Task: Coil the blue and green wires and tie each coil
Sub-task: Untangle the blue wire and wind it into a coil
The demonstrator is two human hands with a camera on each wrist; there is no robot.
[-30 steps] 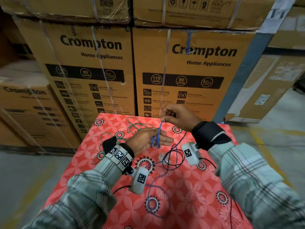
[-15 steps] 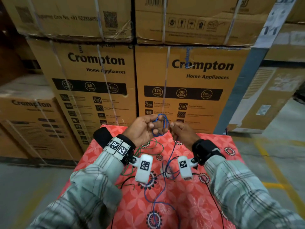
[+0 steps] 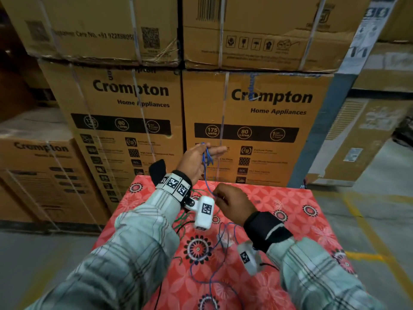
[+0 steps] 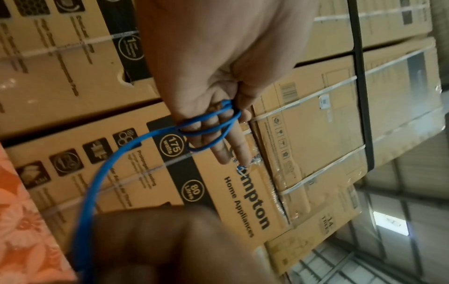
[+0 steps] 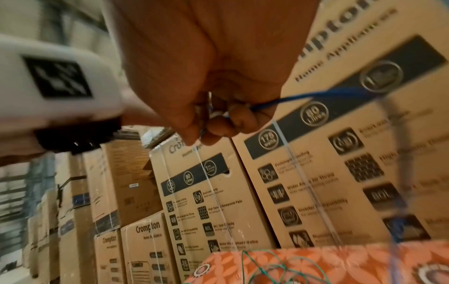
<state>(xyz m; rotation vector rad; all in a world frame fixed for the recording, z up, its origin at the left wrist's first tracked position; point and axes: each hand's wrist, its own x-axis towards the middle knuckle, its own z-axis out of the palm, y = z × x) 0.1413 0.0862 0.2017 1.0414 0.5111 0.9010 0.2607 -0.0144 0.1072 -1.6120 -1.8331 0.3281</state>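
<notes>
My left hand (image 3: pixel 201 157) is raised above the table's far edge, fingers stretched to the right. Several small loops of the blue wire (image 3: pixel 206 156) are wound round those fingers (image 4: pixel 218 146), and the thumb presses the wire against them. From there the wire runs down to my right hand (image 3: pixel 223 198), which pinches it in curled fingers (image 5: pixel 240 119) just above the cloth. The remaining blue wire (image 3: pixel 212 271) lies loose on the table near me. The green wire (image 3: pixel 184 218) lies tangled under my left wrist, partly hidden; it also shows in the right wrist view (image 5: pixel 279 265).
The table (image 3: pixel 290 220) is small, covered with a red floral cloth. Stacked Crompton cartons (image 3: pixel 268 97) stand right behind its far edge. Grey concrete floor (image 3: pixel 368 198) lies to both sides. Black camera cables trail over the cloth near my wrists.
Both hands were together up high at the blue loop. My right hand has since dropped toward the cloth along the wire, while my left stays raised with the loops round its fingers.
</notes>
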